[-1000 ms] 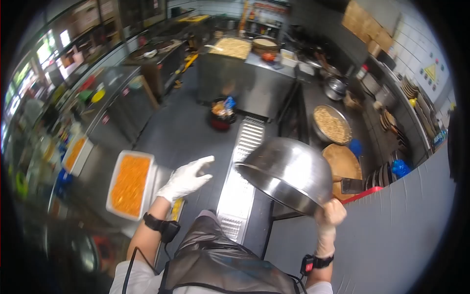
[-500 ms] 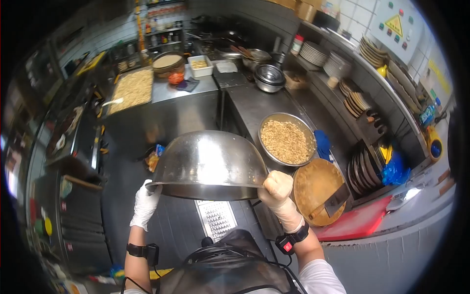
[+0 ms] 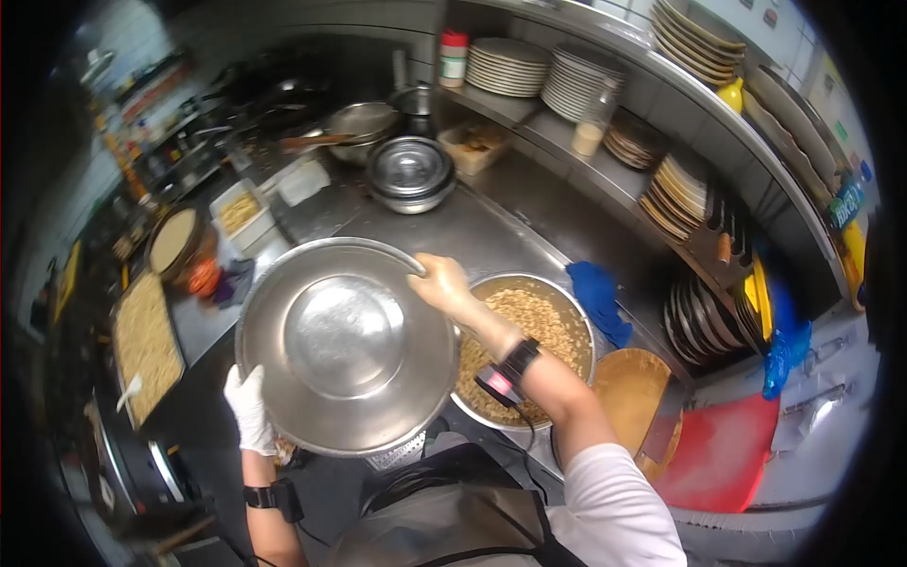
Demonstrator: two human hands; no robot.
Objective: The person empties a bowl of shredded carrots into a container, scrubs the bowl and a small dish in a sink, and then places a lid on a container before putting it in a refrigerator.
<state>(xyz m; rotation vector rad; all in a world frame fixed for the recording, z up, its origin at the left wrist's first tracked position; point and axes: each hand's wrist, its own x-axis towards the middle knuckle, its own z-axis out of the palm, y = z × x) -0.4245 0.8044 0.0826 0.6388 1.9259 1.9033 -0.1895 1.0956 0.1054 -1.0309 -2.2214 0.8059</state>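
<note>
A large empty steel bowl (image 3: 345,335) is held between my two gloved hands, its shiny inside facing me. My left hand (image 3: 249,411) grips its rim at the lower left, the thumb toward the inside. At the upper right, my right hand (image 3: 442,283) is closed on the rim. Partly behind my right forearm, a second steel bowl (image 3: 588,331) full of chopped, pale brown pieces (image 3: 539,326) rests on the counter.
A round wooden board (image 3: 624,383) with a cleaver (image 3: 661,430) and a red board (image 3: 723,449) lie at the right. Beyond are a blue cloth (image 3: 600,300), stacked bowls (image 3: 411,170) and a shelf of plates (image 3: 505,66). A filled tray (image 3: 146,345) stands left.
The large bowl has turned from rim-down to showing its inside. My right hand has moved up and left with the rim. The view has swung to the right.
</note>
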